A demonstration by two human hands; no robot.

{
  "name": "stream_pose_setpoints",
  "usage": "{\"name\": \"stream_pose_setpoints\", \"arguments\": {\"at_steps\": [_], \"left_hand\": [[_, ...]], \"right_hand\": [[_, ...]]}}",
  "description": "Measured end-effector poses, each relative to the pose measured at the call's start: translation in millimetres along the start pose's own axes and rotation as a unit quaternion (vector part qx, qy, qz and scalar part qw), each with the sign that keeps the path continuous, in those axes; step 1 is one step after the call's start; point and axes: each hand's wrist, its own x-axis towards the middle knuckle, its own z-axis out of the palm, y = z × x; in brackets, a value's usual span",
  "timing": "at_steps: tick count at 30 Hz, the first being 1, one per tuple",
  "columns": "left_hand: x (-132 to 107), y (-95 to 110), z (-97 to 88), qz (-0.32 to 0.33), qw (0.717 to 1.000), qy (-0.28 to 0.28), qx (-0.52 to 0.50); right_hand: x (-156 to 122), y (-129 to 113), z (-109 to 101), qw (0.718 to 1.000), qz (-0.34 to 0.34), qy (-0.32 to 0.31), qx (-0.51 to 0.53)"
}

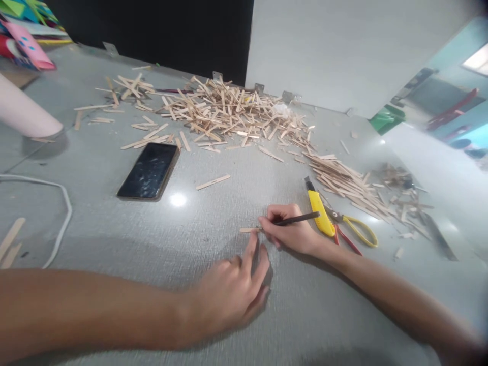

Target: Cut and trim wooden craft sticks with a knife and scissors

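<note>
My right hand (287, 229) grips a thin black pen (299, 218), its lower end at the right part of a short popsicle stick (247, 230) lying flat on the grey table. With its index fingertip my left hand (238, 284) presses on that stick; the other fingers are spread and hold nothing. The stick's right end is hidden by my right hand. Farther up the table lies another popsicle stick (212, 182), with a dark mark along its middle.
A large heap of popsicle sticks (236, 112) spreads along the back. A phone (149, 171) lies left of centre. Right of my hands are a yellow box cutter (321, 212), pliers (358, 231) and a metal blade (440, 236). A white cable (65, 203) curves at left.
</note>
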Motion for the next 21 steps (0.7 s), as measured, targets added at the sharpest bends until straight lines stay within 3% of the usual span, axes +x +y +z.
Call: {"name": "stream_pose_setpoints", "arguments": {"at_steps": [21], "left_hand": [[-1.2,1.5,3.1,-0.010,1.000,0.026,0.004]], "right_hand": [[0.7,8.2,2.5,1.000,0.006,0.014,0.026]]}}
